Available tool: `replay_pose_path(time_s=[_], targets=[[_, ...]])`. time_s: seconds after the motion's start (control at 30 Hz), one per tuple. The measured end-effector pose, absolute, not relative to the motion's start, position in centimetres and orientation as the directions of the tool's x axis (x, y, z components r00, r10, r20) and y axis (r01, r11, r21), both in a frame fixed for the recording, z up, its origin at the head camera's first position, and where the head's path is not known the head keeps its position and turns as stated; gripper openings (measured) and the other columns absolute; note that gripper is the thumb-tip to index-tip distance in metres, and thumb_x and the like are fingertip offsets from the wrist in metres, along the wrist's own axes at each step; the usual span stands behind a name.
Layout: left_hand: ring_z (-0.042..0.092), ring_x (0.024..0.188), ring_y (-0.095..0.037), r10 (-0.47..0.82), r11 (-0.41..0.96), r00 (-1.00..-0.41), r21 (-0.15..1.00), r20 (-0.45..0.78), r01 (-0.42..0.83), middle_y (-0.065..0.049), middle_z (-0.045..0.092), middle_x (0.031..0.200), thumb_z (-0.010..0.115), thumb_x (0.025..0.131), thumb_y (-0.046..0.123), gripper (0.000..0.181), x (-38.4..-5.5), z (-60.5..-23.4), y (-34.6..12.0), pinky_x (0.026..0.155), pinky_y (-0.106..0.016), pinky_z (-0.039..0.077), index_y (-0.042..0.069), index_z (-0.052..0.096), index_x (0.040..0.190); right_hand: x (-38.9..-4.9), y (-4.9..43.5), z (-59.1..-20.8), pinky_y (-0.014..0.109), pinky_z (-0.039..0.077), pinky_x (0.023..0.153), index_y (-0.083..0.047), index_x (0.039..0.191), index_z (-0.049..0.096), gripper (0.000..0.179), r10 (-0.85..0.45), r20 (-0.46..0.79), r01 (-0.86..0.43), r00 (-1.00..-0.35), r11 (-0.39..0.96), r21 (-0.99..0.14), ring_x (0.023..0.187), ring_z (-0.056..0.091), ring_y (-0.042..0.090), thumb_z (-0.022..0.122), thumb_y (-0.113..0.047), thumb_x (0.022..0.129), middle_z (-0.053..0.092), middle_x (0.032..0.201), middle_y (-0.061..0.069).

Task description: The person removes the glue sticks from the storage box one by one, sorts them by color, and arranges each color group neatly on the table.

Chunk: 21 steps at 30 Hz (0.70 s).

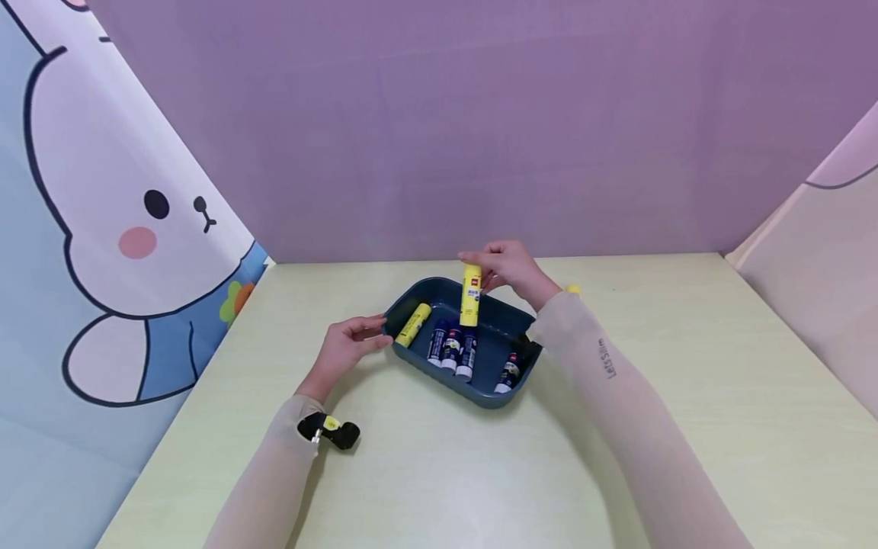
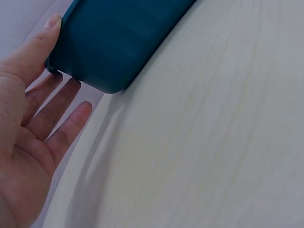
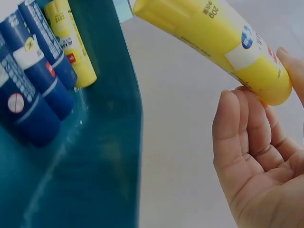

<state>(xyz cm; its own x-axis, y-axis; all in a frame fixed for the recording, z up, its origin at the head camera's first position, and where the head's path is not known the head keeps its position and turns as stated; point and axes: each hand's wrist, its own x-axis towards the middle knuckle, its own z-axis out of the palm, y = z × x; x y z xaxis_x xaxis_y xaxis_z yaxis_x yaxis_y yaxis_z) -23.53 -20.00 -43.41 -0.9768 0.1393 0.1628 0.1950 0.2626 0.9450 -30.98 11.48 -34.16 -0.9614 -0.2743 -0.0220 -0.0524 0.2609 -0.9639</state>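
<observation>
1) The left hand (image 1: 350, 345) pinches the left rim of a dark teal rectangular tray (image 1: 492, 351)
2) The right hand (image 1: 506, 267) grips the top of a yellow cylindrical glue stick (image 1: 470, 296), held near upright over the tray
3) Three dark blue cylindrical sticks (image 1: 450, 349) lie side by side mid-tray
4) Bare floor separates them from a lone dark blue stick (image 1: 509, 374) rightward
5) Pale wood-grain tabletop (image 1: 686, 381) spreads widely rightward, narrowing behind the tray

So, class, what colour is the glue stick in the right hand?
The glue stick is yellow; the right wrist view shows it best.
</observation>
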Motion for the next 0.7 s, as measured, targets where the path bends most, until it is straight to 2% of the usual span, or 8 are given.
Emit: replay_pose_path(time_s=[0.33,0.7], targets=[[0.063,0.114,-0.038,0.14,0.262,-0.978,0.947,0.155,0.187,-0.022,0.061,0.131,0.078,0.085,0.003,0.036,-23.5,-43.5,-20.0,0.082,-0.021,0.057,-0.008,0.068,0.118,-31.2,13.7,-33.6,0.037,0.062,0.068,0.0,0.086,0.063,0.046,-0.245,-0.026,-0.045,-0.969,0.28,-0.959,0.067,0.067,0.025,0.076,-0.044,0.088,0.07,0.082,0.013],[0.063,0.115,-0.037,0.133,0.25,-0.98,0.952,0.149,0.179,-0.022,0.062,0.131,0.078,0.085,0.001,0.035,-23.5,-43.4,-19.9,0.083,-0.021,0.057,-0.008,0.068,0.118,-31.5,16.6,-33.7,0.042,0.062,0.07,-0.003,0.078,0.064,0.045,-0.172,-0.038,-0.008,-0.984,0.258,-0.966,0.068,0.067,0.026,0.079,-0.045,0.085,0.069,0.077,0.011]])
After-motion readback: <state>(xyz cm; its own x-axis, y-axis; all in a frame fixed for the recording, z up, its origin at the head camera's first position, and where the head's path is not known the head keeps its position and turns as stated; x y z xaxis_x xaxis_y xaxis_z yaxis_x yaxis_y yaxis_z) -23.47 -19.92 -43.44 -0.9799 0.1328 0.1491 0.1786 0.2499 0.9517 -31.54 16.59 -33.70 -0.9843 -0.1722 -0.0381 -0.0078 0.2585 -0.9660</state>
